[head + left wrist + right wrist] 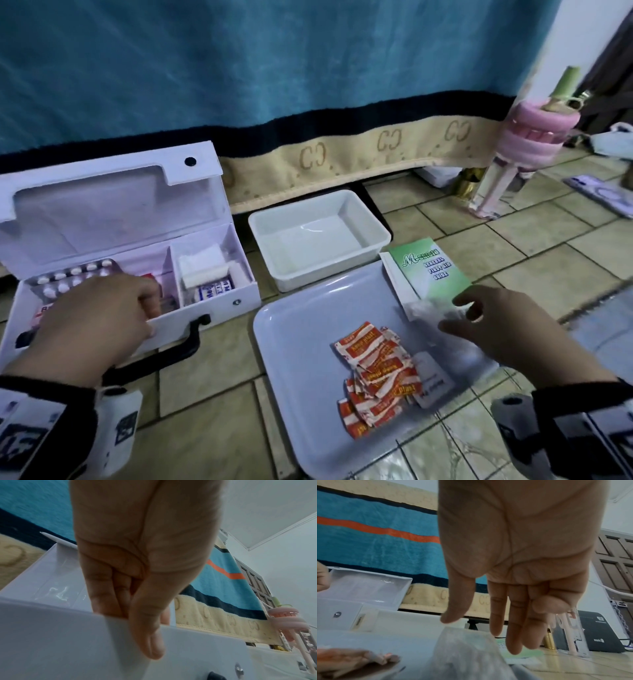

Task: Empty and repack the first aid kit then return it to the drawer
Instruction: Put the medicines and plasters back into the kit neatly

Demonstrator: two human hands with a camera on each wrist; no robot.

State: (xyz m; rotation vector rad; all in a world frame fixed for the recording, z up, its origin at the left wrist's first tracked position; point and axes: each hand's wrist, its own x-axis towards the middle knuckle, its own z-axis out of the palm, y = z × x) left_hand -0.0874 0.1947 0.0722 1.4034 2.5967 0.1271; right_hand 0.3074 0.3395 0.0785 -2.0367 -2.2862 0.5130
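The white first aid kit (219, 301) stands open on the floor at the left, lid up. Its left compartment holds pill blister packs (73, 277); the right one holds gauze and a bandage roll (205, 270). My left hand (150, 313) pinches the kit's front wall (51, 635), fingers inside and thumb (150, 642) outside. A grey tray (301, 342) carries orange plaster sachets (376, 373) and a small white packet (433, 380). My right hand (460, 315) hovers with straight fingers just above a clear packet (424, 308) at the tray's far right corner. In the right wrist view that packet (467, 655) lies below the fingers (515, 628).
An empty white tub (373, 240) sits behind the tray. A green first aid guide booklet (431, 270) lies to its right. A blue blanket (274, 68) hangs behind everything. A pink and white stand (513, 147) and a phone (606, 195) are at the far right on the tiled floor.
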